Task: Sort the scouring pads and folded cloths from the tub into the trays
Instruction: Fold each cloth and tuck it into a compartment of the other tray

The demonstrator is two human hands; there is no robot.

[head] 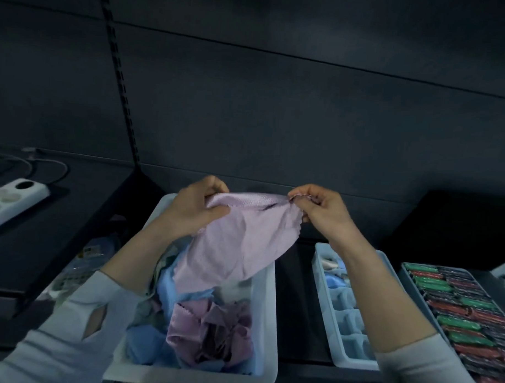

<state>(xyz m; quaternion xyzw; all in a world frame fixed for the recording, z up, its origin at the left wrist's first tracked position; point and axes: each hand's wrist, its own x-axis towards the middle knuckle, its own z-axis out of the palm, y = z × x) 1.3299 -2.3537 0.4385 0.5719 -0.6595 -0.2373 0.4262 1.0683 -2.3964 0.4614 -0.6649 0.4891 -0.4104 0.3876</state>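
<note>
A pale pink cloth (238, 239) hangs unfolded above the white tub (267, 320). My left hand (193, 209) pinches its upper left corner and my right hand (322, 211) pinches its upper right corner, stretching the top edge between them. The cloth's lower part droops into the tub. Inside the tub lie crumpled mauve cloths (212, 333) and light blue cloths (145, 345). To the right stands a white divided tray (327, 317) holding light blue folded cloths; my right forearm hides part of it.
A second tray (467, 319) at far right is packed with green, red and dark wrapped pads. A white power strip (13, 197) with a cable lies on the dark shelf at left. A packaged item (79, 271) sits left of the tub. A dark back wall rises behind.
</note>
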